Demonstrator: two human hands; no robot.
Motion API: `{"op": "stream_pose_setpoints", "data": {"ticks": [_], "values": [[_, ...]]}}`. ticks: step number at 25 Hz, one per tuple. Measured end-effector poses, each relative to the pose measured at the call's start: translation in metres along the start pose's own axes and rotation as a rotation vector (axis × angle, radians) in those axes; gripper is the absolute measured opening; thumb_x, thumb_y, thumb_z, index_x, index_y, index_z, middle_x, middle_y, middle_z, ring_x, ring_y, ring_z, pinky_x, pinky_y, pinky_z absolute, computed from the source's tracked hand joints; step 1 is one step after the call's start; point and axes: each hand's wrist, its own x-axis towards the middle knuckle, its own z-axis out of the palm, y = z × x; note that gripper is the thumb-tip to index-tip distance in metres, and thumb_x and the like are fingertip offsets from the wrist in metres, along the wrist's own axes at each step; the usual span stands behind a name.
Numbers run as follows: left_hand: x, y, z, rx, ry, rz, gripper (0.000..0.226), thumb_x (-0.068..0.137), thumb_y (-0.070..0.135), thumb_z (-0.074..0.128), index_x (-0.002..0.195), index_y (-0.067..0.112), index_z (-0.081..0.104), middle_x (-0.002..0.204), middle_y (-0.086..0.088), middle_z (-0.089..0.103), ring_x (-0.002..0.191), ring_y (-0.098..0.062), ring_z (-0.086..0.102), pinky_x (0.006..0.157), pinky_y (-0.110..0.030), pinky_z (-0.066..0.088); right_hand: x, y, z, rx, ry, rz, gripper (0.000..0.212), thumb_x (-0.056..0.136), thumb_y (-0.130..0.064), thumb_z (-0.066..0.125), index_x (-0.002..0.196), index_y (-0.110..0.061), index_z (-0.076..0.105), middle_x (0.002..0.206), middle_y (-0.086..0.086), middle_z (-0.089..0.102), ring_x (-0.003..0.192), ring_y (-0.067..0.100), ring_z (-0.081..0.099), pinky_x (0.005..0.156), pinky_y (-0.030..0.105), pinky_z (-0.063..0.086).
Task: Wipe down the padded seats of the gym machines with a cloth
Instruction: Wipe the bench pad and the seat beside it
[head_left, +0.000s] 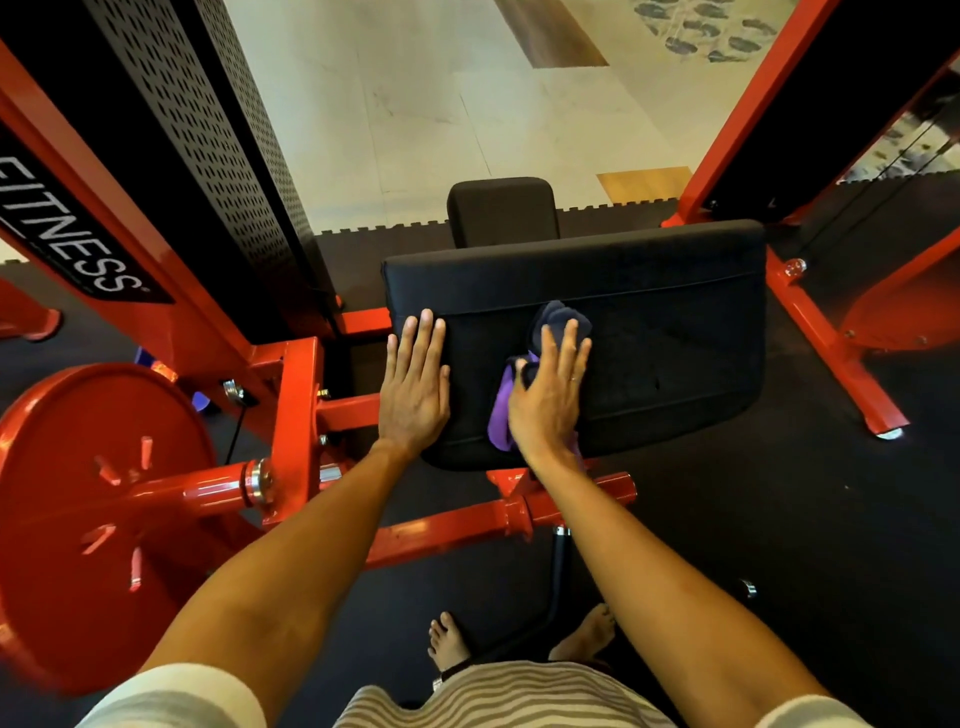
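Pressing flat with straight fingers, the right hand (548, 392) holds a purple cloth (501, 413) on the black seat pad (675, 332); the left hand (415, 384) lies flat beside it.

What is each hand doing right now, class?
Left hand: open, flat on the padded seat.
Right hand: open, pressing the cloth onto the seat.

Padded seat (665, 353): right half bare, reachable from above and from the near edge. Left hand (415, 384) lies flat on the left edge; right hand (550, 400) and cloth (500, 415) cover the middle. Red frame post (298, 415) crowds the left side; red leg (831, 343) slants past the right end. Small pad (503, 210) stands behind.
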Motion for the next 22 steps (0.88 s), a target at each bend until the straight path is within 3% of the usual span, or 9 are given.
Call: {"op": "stream_pose_setpoints", "data": {"ticks": [3,5,7,9,12,15,20,22], "values": [[-0.001,-0.001,0.002,0.013,-0.001,0.007,0.058,0.104,0.017,0.040,0.159,0.006,0.024,0.168,-0.013,0.016,0.157,-0.027,0.006,0.127,-0.049,0.007,-0.034,-0.018,0.019,-0.092,-0.068,-0.249,0.072,0.093,-0.030,0.062,0.158,-0.015,0.037,0.170,0.009,0.016,0.157,0.036,0.008,0.125,0.050,0.020],[0.000,0.000,0.002,0.004,-0.012,0.009,0.059,0.104,0.015,0.041,0.159,0.005,0.024,0.168,-0.014,0.016,0.157,-0.028,0.006,0.127,-0.051,0.008,-0.059,0.002,0.018,-0.145,-0.162,-0.488,0.071,0.093,-0.029,0.061,0.158,-0.018,0.036,0.170,0.005,0.017,0.157,0.033,0.009,0.126,0.049,0.021],[-0.005,0.006,0.002,0.007,-0.011,-0.012,0.059,0.104,0.015,0.041,0.159,0.005,0.024,0.168,-0.014,0.016,0.157,-0.029,0.007,0.127,-0.051,0.008,-0.063,0.035,0.008,-0.190,-0.198,-0.605,0.071,0.092,-0.029,0.064,0.157,-0.020,0.038,0.170,0.003,0.018,0.157,0.031,0.011,0.125,0.049,0.023],[-0.018,0.014,0.006,0.010,-0.010,-0.050,0.058,0.104,0.016,0.040,0.159,0.006,0.024,0.168,-0.012,0.015,0.157,-0.028,0.006,0.127,-0.050,0.006,-0.052,0.061,-0.007,-0.206,-0.202,-0.569,0.073,0.091,-0.026,0.069,0.157,-0.021,0.039,0.170,0.002,0.017,0.157,0.030,0.010,0.123,0.051,0.026],[-0.040,0.024,0.015,0.050,-0.011,-0.089,0.059,0.104,0.018,0.038,0.160,0.009,0.021,0.169,-0.009,0.012,0.157,-0.026,0.004,0.127,-0.051,0.005,-0.027,0.064,-0.019,-0.150,-0.142,-0.288,0.075,0.093,-0.019,0.071,0.159,-0.021,0.035,0.172,0.000,0.009,0.158,0.028,0.002,0.121,0.052,0.030],[-0.041,0.022,0.020,0.070,-0.015,-0.093,0.060,0.105,0.019,0.038,0.160,0.010,0.019,0.169,-0.008,0.010,0.157,-0.027,0.005,0.126,-0.052,0.006,-0.039,0.026,-0.003,-0.106,-0.092,-0.125,0.078,0.091,-0.024,0.070,0.159,-0.015,0.033,0.171,0.006,0.009,0.158,0.034,0.001,0.125,0.053,0.021],[-0.043,0.019,0.019,0.051,-0.049,-0.076,0.062,0.103,0.020,0.036,0.160,0.009,0.016,0.169,-0.011,0.010,0.157,-0.028,0.004,0.126,-0.054,0.006,-0.080,0.033,0.009,-0.140,-0.268,-0.589,0.086,0.084,-0.020,0.073,0.159,-0.017,0.033,0.170,0.006,0.016,0.157,0.033,0.007,0.125,0.052,0.020],[-0.043,0.022,0.017,0.053,-0.032,-0.088,0.060,0.104,0.018,0.038,0.160,0.009,0.020,0.169,-0.010,0.013,0.157,-0.028,0.006,0.126,-0.054,0.008,-0.064,0.063,-0.003,-0.183,-0.271,-0.637,0.087,0.081,-0.016,0.074,0.159,-0.019,0.034,0.170,0.004,0.017,0.158,0.031,0.007,0.125,0.050,0.020]]}}
